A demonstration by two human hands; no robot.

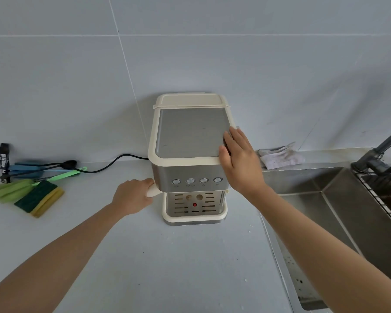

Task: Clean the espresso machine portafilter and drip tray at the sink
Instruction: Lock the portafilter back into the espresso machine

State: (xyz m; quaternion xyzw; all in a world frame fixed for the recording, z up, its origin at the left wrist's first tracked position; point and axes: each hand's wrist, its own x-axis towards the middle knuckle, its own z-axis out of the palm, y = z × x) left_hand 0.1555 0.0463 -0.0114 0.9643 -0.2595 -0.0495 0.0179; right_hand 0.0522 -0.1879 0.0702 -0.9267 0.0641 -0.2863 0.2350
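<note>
My left hand (133,197) grips the portafilter handle (153,192), right hand (239,159) flat, fingers spread, bracing the espresso machine (190,132); advise a steady twist to unlock.

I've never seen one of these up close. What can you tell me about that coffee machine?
The espresso machine stands upright against the tiled wall, cream plastic with a brushed-metal top and front band carrying four round buttons. Its slotted drip tray sits below. A black cord leaves its left side. The right hand rests flat on top; the left hand grips the cream portafilter handle.

Pale grey tiled wall (190,41) — matching grey countertop (167,267) below.
</note>
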